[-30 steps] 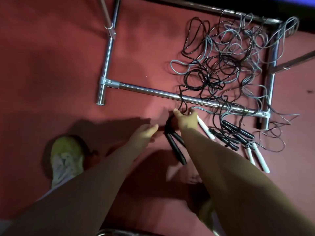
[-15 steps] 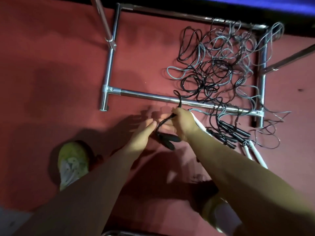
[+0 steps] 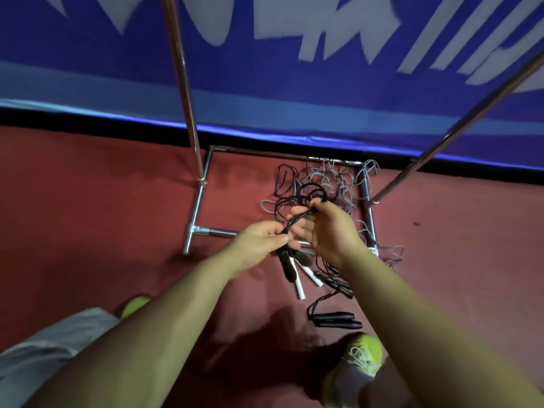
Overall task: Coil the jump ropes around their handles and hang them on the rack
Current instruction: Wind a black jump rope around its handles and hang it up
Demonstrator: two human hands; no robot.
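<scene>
A black jump rope (image 3: 297,219) is being held at frame centre, its cord slanting from lower left to upper right. The lower end is being pinched by the left hand (image 3: 259,245), the upper loops gripped by the right hand (image 3: 326,228); black handles (image 3: 287,265) are dangling under the left hand, the nearer one for coiling.

The floor (image 3: 88,219) was dark red carpet. Behind it stood a blue banner (image 3: 265,92) with large white shapes.
</scene>
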